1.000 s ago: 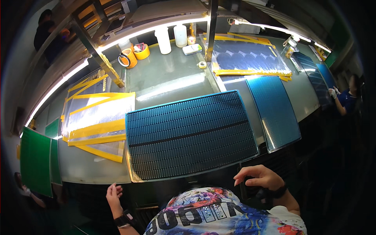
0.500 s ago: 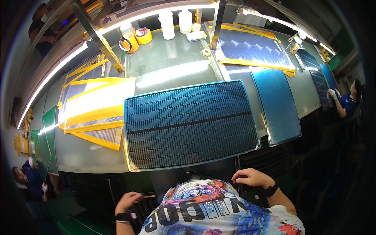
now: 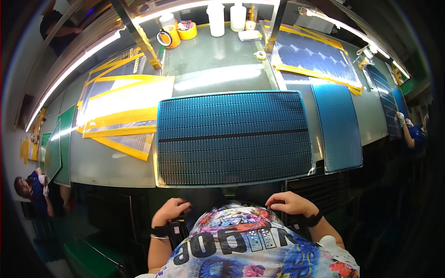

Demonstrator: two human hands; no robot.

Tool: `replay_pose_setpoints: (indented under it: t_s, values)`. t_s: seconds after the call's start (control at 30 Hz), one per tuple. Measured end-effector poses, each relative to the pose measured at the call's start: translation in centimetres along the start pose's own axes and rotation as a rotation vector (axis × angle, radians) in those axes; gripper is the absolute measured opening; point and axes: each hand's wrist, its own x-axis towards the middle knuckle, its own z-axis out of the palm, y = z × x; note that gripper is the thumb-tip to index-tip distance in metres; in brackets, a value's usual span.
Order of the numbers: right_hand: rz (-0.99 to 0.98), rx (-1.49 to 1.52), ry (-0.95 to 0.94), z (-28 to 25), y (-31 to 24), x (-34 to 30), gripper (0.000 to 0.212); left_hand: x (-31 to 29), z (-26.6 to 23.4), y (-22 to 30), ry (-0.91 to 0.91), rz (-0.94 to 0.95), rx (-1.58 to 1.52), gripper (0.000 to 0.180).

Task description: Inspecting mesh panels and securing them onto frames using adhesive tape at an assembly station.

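Held left hand [image 3: 170, 210] and right hand [image 3: 292, 204] apart, loosely curled, at six o'clock from the dark panel [image 3: 235, 153], with a blue panel [image 3: 338, 127] at three.

Middle panel [image 3: 235, 139] lying at front of bench [image 3: 111, 172]. Left hand [image 3: 171, 209] and right hand [image 3: 291, 203] hanging before it. Sheets [image 3: 120, 120] lying left. Second panel [image 3: 337, 127] lying right, more sheets [image 3: 310, 54] behind that. Bottles [image 3: 216, 21] standing at back, tape rolls [image 3: 187, 33] sitting left of them.
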Motion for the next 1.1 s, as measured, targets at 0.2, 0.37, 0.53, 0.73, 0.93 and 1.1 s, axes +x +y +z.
replay_pose_setpoints:
  t_s: [0.2,0.37,0.53,0.73,0.93,1.1]
  values:
    - [-0.07,-0.015,0.028,-1.8,-2.3,-0.6,0.025,-14.4,-12.1,5.2,0.541,0.516,-0.275,0.029]
    - [-0.065,0.137,0.236,-3.6,-4.4,-1.3,0.02,-18.4,-36.2,-3.1,1.033,0.492,-0.861,0.029]
    - [-0.109,0.097,0.298,-3.2,-5.0,-1.0,0.02,-26.7,-53.5,-9.0,1.187,0.206,-0.751,0.025]
    - [-0.048,0.14,0.225,-0.9,-4.3,-0.6,0.022,-28.2,-51.3,5.2,1.288,0.614,-0.595,0.028]
    - [0.027,0.148,0.173,-0.1,-0.5,-2.1,0.016,-22.6,-37.2,16.8,1.418,0.424,0.091,0.029]
    - [0.453,0.173,0.239,1.7,9.9,-6.9,0.013,-19.2,-24.6,15.8,0.283,0.161,0.444,0.036]
